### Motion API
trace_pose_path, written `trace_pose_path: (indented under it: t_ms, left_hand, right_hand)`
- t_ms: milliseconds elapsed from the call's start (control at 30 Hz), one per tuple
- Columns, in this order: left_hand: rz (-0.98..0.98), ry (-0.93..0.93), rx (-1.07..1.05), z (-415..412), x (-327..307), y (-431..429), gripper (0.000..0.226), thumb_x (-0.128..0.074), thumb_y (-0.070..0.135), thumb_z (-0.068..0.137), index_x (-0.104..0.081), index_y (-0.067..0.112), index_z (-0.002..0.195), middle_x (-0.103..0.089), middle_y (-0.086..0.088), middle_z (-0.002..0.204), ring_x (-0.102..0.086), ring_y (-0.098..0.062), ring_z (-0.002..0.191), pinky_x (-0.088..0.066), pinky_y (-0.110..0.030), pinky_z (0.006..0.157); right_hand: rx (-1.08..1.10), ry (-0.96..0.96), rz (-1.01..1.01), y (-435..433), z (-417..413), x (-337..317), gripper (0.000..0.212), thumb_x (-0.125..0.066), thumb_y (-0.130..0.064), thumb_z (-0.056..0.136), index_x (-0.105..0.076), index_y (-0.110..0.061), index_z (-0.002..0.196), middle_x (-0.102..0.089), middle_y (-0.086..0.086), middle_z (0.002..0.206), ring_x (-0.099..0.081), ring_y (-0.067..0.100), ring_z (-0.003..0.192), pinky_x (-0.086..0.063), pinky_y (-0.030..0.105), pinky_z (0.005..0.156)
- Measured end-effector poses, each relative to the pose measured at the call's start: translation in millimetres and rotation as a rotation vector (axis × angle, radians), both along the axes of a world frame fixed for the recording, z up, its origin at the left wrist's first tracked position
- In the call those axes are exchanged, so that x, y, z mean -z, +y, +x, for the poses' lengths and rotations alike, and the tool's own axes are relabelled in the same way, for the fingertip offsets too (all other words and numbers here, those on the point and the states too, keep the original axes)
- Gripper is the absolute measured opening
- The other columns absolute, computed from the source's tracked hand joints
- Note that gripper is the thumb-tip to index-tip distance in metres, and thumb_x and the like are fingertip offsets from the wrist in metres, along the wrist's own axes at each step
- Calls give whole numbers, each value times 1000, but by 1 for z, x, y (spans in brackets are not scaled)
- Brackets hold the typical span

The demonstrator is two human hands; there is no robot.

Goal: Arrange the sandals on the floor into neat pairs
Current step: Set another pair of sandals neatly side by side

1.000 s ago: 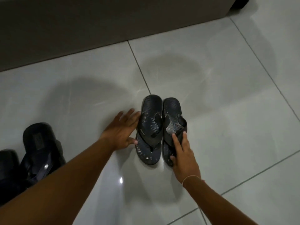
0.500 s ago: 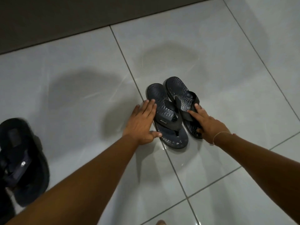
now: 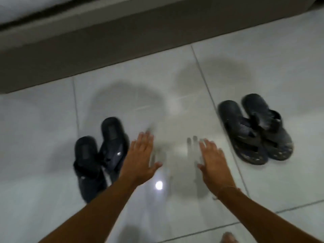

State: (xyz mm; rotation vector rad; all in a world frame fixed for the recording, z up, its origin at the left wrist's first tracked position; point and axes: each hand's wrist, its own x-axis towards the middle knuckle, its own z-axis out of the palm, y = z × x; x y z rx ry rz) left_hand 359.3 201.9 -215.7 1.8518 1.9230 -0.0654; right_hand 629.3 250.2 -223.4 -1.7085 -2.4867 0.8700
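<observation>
Two dark patterned flip-flops (image 3: 254, 128) lie side by side on the white tiled floor at the right, toes toward me. Two black sandals (image 3: 100, 155) lie at the left, one overlapping the other at an angle. My left hand (image 3: 142, 156) hovers flat with fingers apart just right of the black sandals, holding nothing. My right hand (image 3: 213, 160) hovers flat and open a short way left of the patterned pair, not touching it. The frame is blurred by motion.
A dark baseboard or furniture base (image 3: 105, 50) runs along the back of the floor. Grey grout lines (image 3: 206, 88) cross the glossy tiles. A toe (image 3: 228, 238) shows at the bottom edge.
Both hands have let go of the patterned flip-flops and moved left, away from them. The view has swung left, bringing the black sandals fully into sight.
</observation>
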Motion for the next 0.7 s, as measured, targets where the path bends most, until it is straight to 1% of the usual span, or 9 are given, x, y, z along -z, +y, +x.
trace_pose_path:
  t_ms: [67,133,233,333,433,500,567,633,700]
  left_hand:
    - [-55,94,-17,-77,-16,-42,109,-53,69,78,1,15,155,5,-7,165,10,-24,151,-2,-45,123]
    - [-146,187,-43,-144,-26,-80,117,-57,72,72,5,17,154,6,-7,165,12,-24,151,-3,-45,123]
    - [-263,220,-86,-198,-17,-119,122,-62,72,69,6,17,154,7,-7,165,10,-27,151,-7,-48,124]
    - [-328,177,-108,-213,16,-146,125,-64,73,66,6,18,154,8,-6,165,11,-29,151,-6,-50,123]
    - [-194,111,-113,-217,45,-167,122,-71,68,63,-4,22,154,-2,-4,165,7,-30,151,-7,-50,123]
    - [-133,134,-115,-235,50,-174,120,-73,67,62,-9,23,153,-8,-3,165,3,-30,151,-8,-51,123]
    - [-83,144,-156,-302,55,-200,120,-73,68,62,-9,23,153,-8,-3,165,3,-29,151,-8,-50,123]
    - [-102,179,-68,-318,55,-215,120,-72,69,62,-8,24,154,-7,-3,165,4,-29,151,-9,-50,123]
    - [-153,196,-12,-328,62,-254,122,-71,70,62,-7,24,155,-4,-3,166,4,-29,152,-9,-49,123]
  right_hand:
    - [-138,43,-69,-23,-77,5,96,-66,-24,87,6,-29,150,-3,1,163,-2,25,150,-5,42,120]
    - [-272,38,-77,-39,-148,10,102,-66,-28,88,17,-30,148,6,3,164,4,27,149,-3,43,119]
    - [-448,-84,-71,-47,-219,21,99,-67,-32,86,6,-24,152,11,9,163,8,32,149,-2,46,119]
    - [-494,-137,-99,-51,-255,36,107,-74,-32,79,3,-28,153,14,14,162,5,36,148,-9,48,119]
    - [-526,-206,-77,-73,-267,56,109,-77,-31,77,2,-31,152,21,17,159,2,40,147,-12,48,119]
    - [-498,-194,-104,-91,-277,59,108,-77,-30,77,0,-32,152,21,16,160,4,40,147,-10,48,120]
    - [-504,-118,-88,-121,-330,59,108,-77,-29,76,-1,-32,152,20,15,160,6,41,147,-8,50,120]
    - [-485,-112,-145,-150,-331,56,108,-77,-28,76,0,-33,152,21,14,160,9,40,147,-7,51,120]
    - [-518,-155,-196,-198,-336,63,108,-75,-29,78,4,-34,151,26,13,158,13,39,147,-1,49,119]
